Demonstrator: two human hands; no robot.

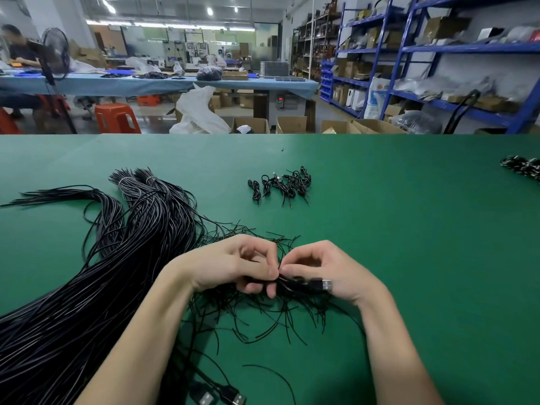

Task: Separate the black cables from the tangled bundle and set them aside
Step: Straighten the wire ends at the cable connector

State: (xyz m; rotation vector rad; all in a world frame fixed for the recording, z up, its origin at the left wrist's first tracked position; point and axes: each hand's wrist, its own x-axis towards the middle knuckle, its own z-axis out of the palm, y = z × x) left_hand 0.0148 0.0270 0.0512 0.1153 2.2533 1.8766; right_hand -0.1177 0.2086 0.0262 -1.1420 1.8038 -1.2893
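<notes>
A large bundle of long black cables (87,282) sprawls over the left of the green table (409,229), tied with bands at its far end. My left hand (233,264) and my right hand (330,270) meet over the table's middle, both pinching one black cable (295,283) folded into a short coil. Its silver USB plug (326,285) sticks out by my right palm. Loose cable ends (277,317) fan out beneath my hands. A small pile of coiled black cables (280,185) lies farther back.
Two USB plugs (219,397) lie at the near edge between my forearms. Another dark heap of cables (523,168) sits at the table's far right edge. Behind the table are cardboard boxes, an orange stool (117,118) and blue shelving (438,54).
</notes>
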